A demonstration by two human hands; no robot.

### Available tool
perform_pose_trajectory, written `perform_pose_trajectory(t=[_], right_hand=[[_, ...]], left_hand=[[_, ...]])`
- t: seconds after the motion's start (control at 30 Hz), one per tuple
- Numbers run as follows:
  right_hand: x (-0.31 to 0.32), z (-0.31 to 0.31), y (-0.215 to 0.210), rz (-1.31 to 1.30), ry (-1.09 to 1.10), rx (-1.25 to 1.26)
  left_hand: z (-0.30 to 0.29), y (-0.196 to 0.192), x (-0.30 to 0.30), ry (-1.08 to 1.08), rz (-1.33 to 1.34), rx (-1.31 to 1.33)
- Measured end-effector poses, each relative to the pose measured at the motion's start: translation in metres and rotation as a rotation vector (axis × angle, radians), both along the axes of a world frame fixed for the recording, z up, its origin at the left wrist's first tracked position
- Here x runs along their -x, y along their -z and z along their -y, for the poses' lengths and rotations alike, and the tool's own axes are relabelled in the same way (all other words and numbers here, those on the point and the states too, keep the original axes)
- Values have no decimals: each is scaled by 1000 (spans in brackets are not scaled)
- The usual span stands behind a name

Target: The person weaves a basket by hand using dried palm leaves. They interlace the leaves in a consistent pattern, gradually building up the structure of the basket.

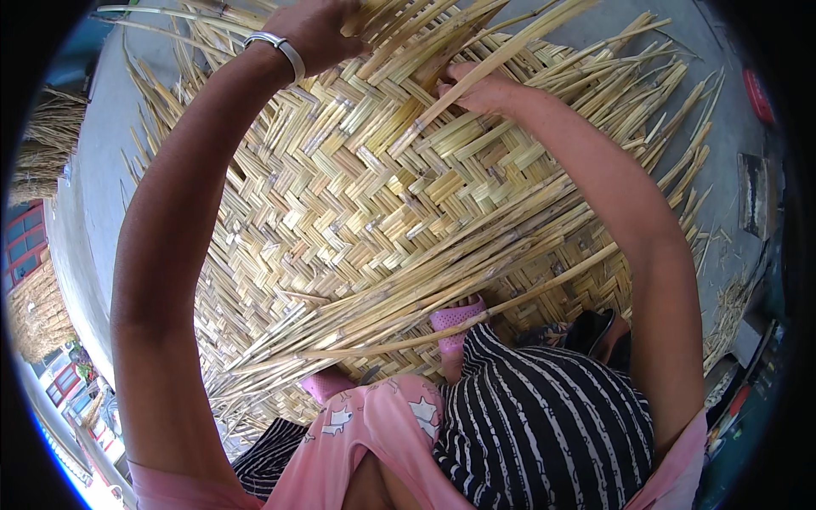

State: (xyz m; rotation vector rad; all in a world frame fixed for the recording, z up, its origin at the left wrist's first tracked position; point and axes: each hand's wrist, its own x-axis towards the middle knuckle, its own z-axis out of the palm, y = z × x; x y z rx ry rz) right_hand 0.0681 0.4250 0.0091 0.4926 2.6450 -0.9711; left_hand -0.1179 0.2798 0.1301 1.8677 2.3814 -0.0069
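A large mat of split reed strips in a zigzag weave lies in front of me, with loose strip ends fanning out around its rim. My left hand, a silvery band on its wrist, is at the far edge, closed on raised reed strips; its fingertips are partly hidden. My right hand is just right of it, low against the weave. Its fingers are bent and pinch reed strips where they enter the mat. One long pale strip slants up across the right hand's fingers.
A bundle of long loose reeds lies across the near part of the mat. My feet in pink clogs rest on the mat close to my body. Grey concrete floor surrounds it. Sheaves of stalks stand at the left, and a red object lies far right.
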Motion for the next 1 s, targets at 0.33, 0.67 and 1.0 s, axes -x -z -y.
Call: perform_pose_trajectory(t=[0.33, 0.67, 1.0], right_hand=[[-18, 8, 2, -141, 480, 473], [-31, 26, -14, -270, 703, 225], [-48, 58, -27, -773, 1167, 837]], left_hand=[[-4, -1, -3, -44, 42, 16], [-13, 4, -4, -145, 10, 34], [-16, 30, -11, -335, 227, -311]])
